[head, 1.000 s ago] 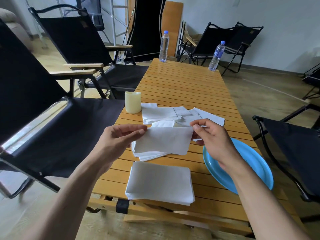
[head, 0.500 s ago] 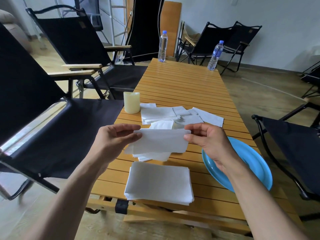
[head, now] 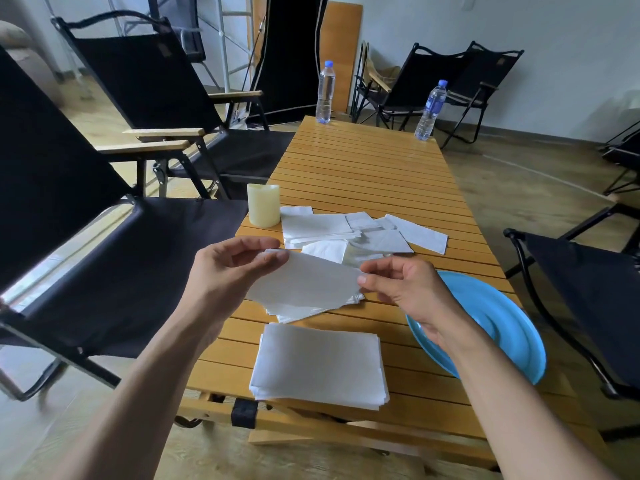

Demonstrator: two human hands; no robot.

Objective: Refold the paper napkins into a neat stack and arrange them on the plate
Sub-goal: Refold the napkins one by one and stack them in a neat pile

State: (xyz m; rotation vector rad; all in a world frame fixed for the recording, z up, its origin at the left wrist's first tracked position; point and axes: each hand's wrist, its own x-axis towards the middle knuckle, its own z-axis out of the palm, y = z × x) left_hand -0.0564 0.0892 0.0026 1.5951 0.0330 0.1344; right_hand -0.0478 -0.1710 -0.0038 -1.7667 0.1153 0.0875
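Now, with the napkin (head: 304, 285) pinched at either end by the left hand (head: 228, 271) and right hand (head: 408, 289) above the table (head: 363, 168) — match its edges squarely before creasing.

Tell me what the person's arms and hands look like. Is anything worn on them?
Both are bare. The left hand and right hand wear no gloves, and no ring, watch or bracelet shows. The left forearm and right forearm are uncovered down to the picture's bottom edge, so no sleeve is in view. No tattoos or other markings show.
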